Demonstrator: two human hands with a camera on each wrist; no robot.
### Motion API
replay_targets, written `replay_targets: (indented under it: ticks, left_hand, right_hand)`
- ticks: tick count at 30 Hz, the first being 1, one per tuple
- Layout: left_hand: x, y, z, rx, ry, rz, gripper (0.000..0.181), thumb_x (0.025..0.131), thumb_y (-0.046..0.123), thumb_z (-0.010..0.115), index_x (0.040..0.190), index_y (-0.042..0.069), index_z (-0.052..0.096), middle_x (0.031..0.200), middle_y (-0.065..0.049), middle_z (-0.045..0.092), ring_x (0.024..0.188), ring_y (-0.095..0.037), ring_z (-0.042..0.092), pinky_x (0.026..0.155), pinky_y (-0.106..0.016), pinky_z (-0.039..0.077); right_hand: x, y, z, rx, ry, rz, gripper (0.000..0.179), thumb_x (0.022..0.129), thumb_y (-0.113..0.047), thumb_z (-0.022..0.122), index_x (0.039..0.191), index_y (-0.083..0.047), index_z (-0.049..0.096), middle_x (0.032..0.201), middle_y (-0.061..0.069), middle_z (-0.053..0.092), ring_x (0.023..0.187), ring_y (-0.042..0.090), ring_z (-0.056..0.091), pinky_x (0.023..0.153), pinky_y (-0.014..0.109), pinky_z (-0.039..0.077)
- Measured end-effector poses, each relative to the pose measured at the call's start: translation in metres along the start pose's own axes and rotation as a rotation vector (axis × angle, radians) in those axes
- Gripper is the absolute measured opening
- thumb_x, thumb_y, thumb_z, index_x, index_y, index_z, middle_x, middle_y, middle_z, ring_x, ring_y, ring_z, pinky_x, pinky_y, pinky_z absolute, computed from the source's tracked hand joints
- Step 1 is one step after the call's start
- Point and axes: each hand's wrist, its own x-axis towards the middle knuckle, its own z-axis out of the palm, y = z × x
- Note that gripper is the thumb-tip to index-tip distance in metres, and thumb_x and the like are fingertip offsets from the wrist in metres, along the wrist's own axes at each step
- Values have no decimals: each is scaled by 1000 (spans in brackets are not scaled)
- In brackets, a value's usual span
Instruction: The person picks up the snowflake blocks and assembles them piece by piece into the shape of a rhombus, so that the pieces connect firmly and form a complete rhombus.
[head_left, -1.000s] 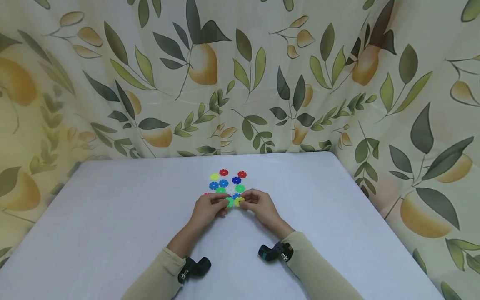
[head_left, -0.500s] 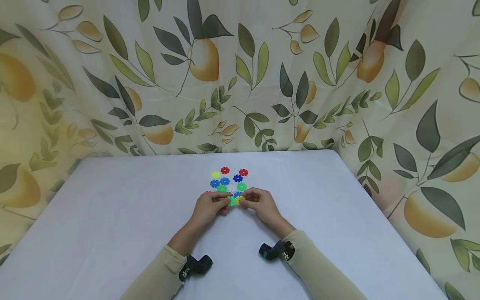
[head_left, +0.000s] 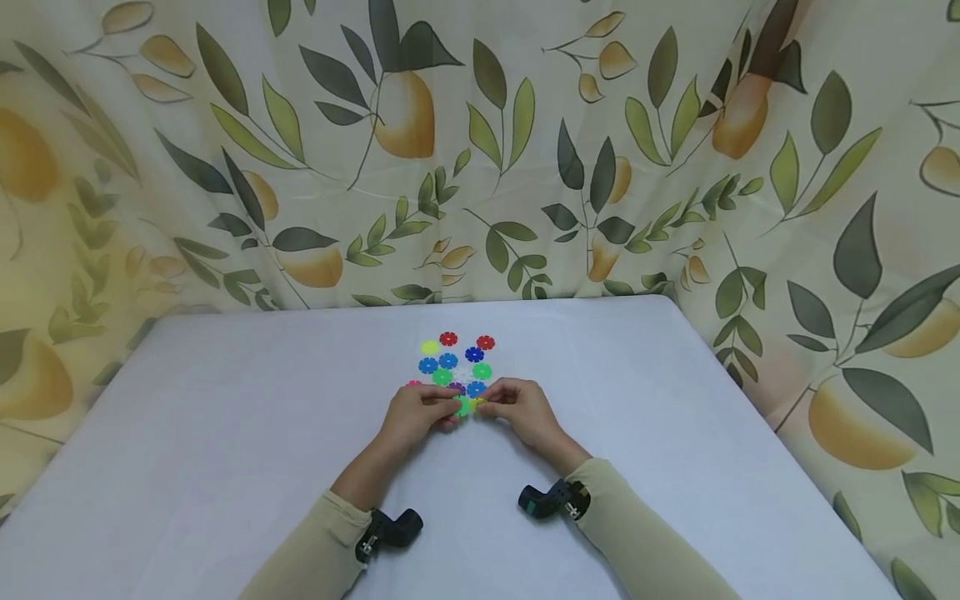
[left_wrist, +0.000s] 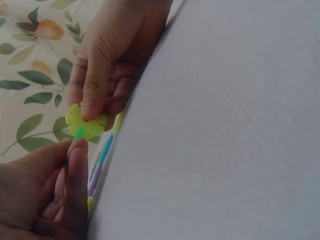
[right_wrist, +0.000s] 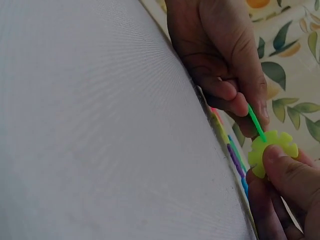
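Thumb and fingers of my left hand (head_left: 412,414) pinch a green notched disc (head_left: 462,407), a flower-shaped plastic piece. Opposite it, my right hand (head_left: 527,410) pinches a yellow notched disc (head_left: 476,406). In the left wrist view the green disc (left_wrist: 79,133) stands edge-on against the broad face of the yellow disc (left_wrist: 80,122). From the right wrist, the green disc's edge (right_wrist: 256,121) meets the rim of the yellow disc (right_wrist: 274,142), at roughly a right angle to it. Fingertips cover part of both discs.
Just beyond the hands, several loose discs lie on the white-covered table (head_left: 262,433), among them a red disc (head_left: 486,342), a dark blue disc (head_left: 475,354), a green disc (head_left: 442,377) and a purple disc (head_left: 457,388). A leaf-patterned curtain (head_left: 465,208) hangs behind the table.
The yellow disc has turned in the right fingers and shows less of its face in the head view. A purple disc behind the hands shows more now. Both hands stay nearly in place.
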Motion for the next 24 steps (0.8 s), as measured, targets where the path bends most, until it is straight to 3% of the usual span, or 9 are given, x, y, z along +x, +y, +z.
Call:
replay_targets:
  ticks: [14,19,24]
  left_hand:
    - [-2,2,0,-21,-30,10,28,89,18,73,113,3,73,97,-10,75,74,-15,73,72,-25,59]
    - [-2,0,0,-35,-47,35,27,89,18,73,113,5,74,110,-12,73,82,-16,74,76,-27,59]
    - [-2,-1,-1,74,-19,86,27,87,29,76,110,14,77,116,-4,72,101,-15,69,85,-29,57]
  right_hand:
    - [-1,0,1,5,10,-12,7,83,-11,78,89,-8,76,86,3,75,80,12,65,74,21,51]
    - [-3,0,0,18,13,24,9,84,-12,78,91,-8,76,86,3,74,78,12,66,71,20,53]
    - [-5,-1,-1,75,11,52,15,85,-12,77,97,-4,74,86,6,74,75,14,69,70,23,57]
